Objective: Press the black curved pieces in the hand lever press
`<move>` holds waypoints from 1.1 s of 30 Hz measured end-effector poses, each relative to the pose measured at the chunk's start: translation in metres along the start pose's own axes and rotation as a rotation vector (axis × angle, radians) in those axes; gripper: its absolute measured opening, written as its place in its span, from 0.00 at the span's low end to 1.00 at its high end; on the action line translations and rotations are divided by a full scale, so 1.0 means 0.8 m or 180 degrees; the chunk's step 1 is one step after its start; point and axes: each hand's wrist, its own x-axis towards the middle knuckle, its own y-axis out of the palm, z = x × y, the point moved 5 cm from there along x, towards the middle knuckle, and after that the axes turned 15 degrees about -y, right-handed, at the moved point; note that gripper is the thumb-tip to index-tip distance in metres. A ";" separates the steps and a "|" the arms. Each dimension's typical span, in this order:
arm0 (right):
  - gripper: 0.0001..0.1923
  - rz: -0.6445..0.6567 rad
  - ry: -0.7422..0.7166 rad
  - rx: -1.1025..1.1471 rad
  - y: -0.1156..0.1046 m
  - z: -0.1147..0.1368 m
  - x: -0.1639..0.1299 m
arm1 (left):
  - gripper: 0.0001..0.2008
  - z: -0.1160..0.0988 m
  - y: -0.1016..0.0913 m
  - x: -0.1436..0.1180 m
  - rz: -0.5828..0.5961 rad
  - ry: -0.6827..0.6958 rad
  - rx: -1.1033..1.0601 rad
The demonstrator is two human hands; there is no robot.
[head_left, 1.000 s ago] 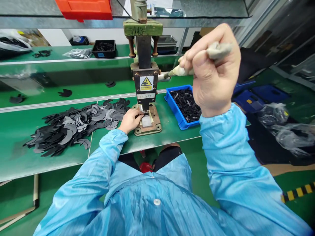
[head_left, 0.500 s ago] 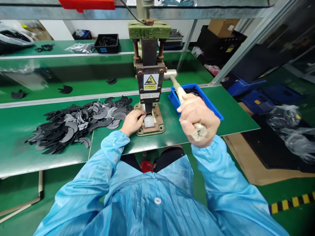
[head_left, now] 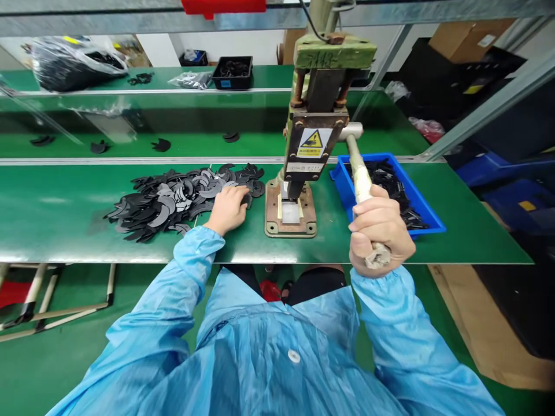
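Observation:
My right hand (head_left: 381, 234) is wrapped round the wrapped lever handle (head_left: 361, 173) of a hand press (head_left: 310, 144). Fingers stretched, my left hand (head_left: 228, 209) rests at the right side of a pile of dark, curved flat pieces (head_left: 167, 202). One such piece (head_left: 247, 200) lies by its fingertips; whether they touch it is unclear. Beneath the press ram, the base plate (head_left: 272, 222) carries a pale block (head_left: 290, 214). A yellow warning label (head_left: 312, 143) is on the front of the press.
To the right of the press stands a blue bin (head_left: 347, 193) holding many small black parts (head_left: 396, 190). Several loose curved pieces lie behind the bench's rail. On the back shelf are a black tray (head_left: 233, 84) and a bulging plastic bag (head_left: 73, 63). A metal post slants at right.
My left hand has left the press base and moved left to the pile. My right hand stays on the lever. The view has shifted, showing more of the blue bin.

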 end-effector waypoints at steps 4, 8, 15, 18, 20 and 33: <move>0.16 -0.0004 0.0029 -0.0061 0.001 0.001 0.000 | 0.31 0.025 0.003 0.019 0.0495 0.0088 0.0461; 0.14 0.0099 0.0055 -0.0006 0.000 0.002 0.000 | 0.25 0.024 0.009 0.032 0.0611 0.0126 0.0579; 0.13 0.0150 0.0035 -0.0019 -0.001 0.003 0.000 | 0.13 0.027 -0.008 0.036 0.0462 0.0085 -0.0424; 0.14 0.0087 0.0014 -0.0003 0.000 0.002 -0.001 | 0.11 0.029 -0.014 0.029 0.0386 -0.0519 -0.1407; 0.14 0.0017 -0.0008 0.0020 0.001 0.002 -0.002 | 0.09 0.022 -0.008 0.021 0.0586 -0.0984 -0.2148; 0.12 0.0159 -0.0042 0.0058 0.000 0.004 -0.001 | 0.13 -0.102 0.044 0.032 0.1970 -0.1582 -0.3309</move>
